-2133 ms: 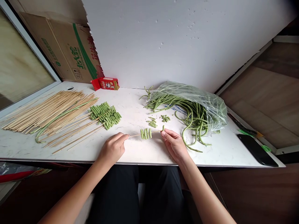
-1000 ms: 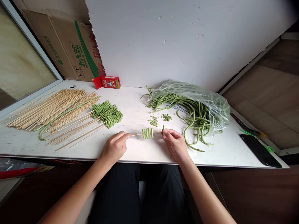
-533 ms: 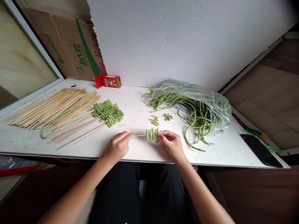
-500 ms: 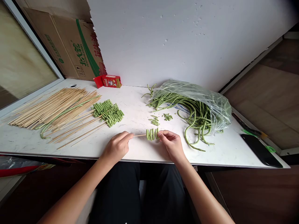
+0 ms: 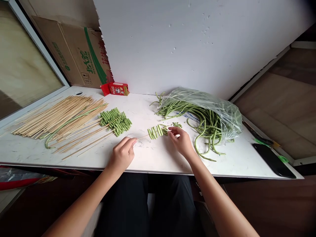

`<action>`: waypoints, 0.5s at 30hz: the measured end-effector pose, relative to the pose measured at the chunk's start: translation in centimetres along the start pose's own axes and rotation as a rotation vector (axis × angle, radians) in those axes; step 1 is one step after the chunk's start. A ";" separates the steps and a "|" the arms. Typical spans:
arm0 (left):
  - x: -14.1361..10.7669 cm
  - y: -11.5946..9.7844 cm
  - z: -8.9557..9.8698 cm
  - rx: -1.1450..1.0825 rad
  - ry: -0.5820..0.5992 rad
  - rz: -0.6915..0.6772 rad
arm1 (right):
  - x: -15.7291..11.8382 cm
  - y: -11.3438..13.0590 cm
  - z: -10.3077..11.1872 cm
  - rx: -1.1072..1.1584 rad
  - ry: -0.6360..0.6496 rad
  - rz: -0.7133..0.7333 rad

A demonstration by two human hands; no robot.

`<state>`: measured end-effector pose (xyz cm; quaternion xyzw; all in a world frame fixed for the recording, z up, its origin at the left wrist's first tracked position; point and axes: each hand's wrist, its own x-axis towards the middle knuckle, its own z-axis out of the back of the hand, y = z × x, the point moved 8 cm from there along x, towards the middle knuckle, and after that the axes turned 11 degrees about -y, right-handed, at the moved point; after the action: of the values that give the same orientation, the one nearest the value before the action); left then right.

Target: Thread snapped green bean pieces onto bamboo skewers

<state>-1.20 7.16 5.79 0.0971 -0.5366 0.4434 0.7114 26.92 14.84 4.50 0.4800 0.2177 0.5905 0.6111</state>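
Note:
My left hand (image 5: 122, 152) pinches the blunt end of a bamboo skewer (image 5: 142, 137), held above the table and angled up to the right. Several short pieces of long bean (image 5: 155, 132) are threaded crosswise near its far end. Just beyond them is my right hand (image 5: 181, 140), thumb and fingers apart, with nothing seen between them. Behind the skewer lie small cut bean bits (image 5: 177, 124), partly hidden by the right hand. To the left, finished bean skewers (image 5: 116, 121) rest with their sticks pointing toward the lower left.
Bare bamboo skewers (image 5: 53, 115) spread over the left of the white table (image 5: 148, 161), a long bean lying across them. Whole long beans (image 5: 209, 121) spill from a clear plastic bag (image 5: 229, 115). A red packet (image 5: 116, 89) stands at the back; a black phone (image 5: 273, 160) lies far right.
My right hand has let go of the skewer's bean end and opened. The skewer has tilted, its bean end moving up and slightly left. The view has shifted a little.

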 end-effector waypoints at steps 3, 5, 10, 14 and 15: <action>0.1 0.1 0.1 -0.004 -0.012 0.009 | 0.9 0.5 -1.3 -0.165 0.057 0.124; 0.1 0.1 0.1 -0.009 -0.011 0.009 | 1.1 0.8 -2.0 -0.268 0.087 0.213; 0.0 0.1 -0.1 -0.023 0.002 0.017 | 1.0 1.7 -2.8 -0.425 0.094 0.381; -0.1 0.1 -0.2 -0.020 0.015 0.009 | 0.5 2.5 -3.1 -0.572 0.086 0.474; -0.1 0.1 -0.2 -0.018 0.014 0.006 | 0.4 2.7 -3.2 -0.600 0.085 0.492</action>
<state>-1.16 7.25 5.59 0.0860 -0.5359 0.4412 0.7146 22.95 15.83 5.48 0.2927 -0.0613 0.7763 0.5549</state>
